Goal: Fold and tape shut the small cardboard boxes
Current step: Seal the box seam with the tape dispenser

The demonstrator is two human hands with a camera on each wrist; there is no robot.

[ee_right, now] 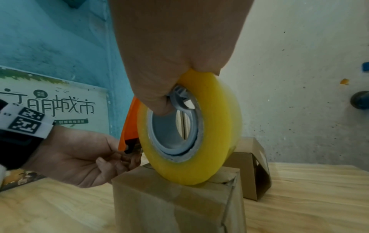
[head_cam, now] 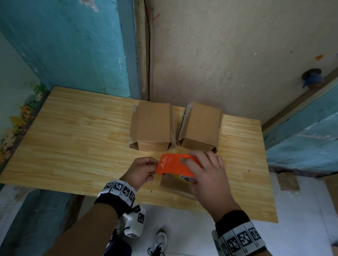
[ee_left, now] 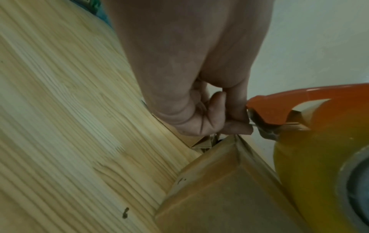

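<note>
two hands are busied over one small box [ee_right: 175, 203]. the tape dispenser [head_cam: 177, 164] is gripped by the right hand [head_cam: 206, 177] with curled fingers, resting on the box top. at its nine o'clock, the tape end is pinched by the left hand [head_cam: 141, 169].

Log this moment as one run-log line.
right hand: grips tape dispenser on box | left hand: pinches tape end at cutter | two boxes behind

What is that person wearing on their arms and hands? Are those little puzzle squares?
Both hands are bare, no gloves. Each wrist has a black cuff with a white band of black-and-white square code markers; the right wrist's band looks the same. Under the left wrist hangs a small white camera block with the same markers. No sleeves reach the forearms.
</note>
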